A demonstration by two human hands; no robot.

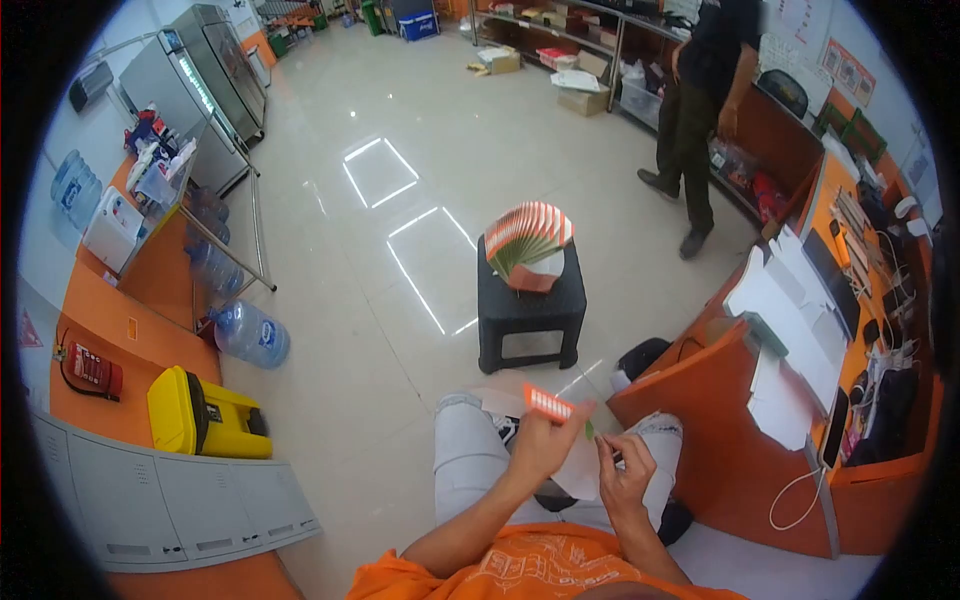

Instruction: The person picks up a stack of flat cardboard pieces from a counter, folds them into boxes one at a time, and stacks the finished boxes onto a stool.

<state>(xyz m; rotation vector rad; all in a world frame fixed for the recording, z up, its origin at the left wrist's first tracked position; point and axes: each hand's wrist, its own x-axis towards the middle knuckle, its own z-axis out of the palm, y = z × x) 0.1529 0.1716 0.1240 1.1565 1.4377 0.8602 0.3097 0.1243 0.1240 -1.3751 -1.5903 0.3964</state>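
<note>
My left hand (545, 447) is closed around an orange-and-white printed card (548, 403), held above my lap. Close by on the right, my right hand (626, 468) pinches thumb and fingers together; what they hold, if anything, is too small to name. A small green piece (590, 430) shows between the two hands. Below them a pale sheet (577, 472) lies across my lap. In front of me stands a black plastic stool (532, 312), bearing a fanned stack of orange, white and green cards (528, 240).
To my right is an orange desk (720, 480) with white papers (790, 300), a phone (834, 428) and cables. Beyond it a person (700, 110) stands by shelves. On the left are a yellow bin (205, 412), grey lockers (190, 500) and a water bottle (250, 334).
</note>
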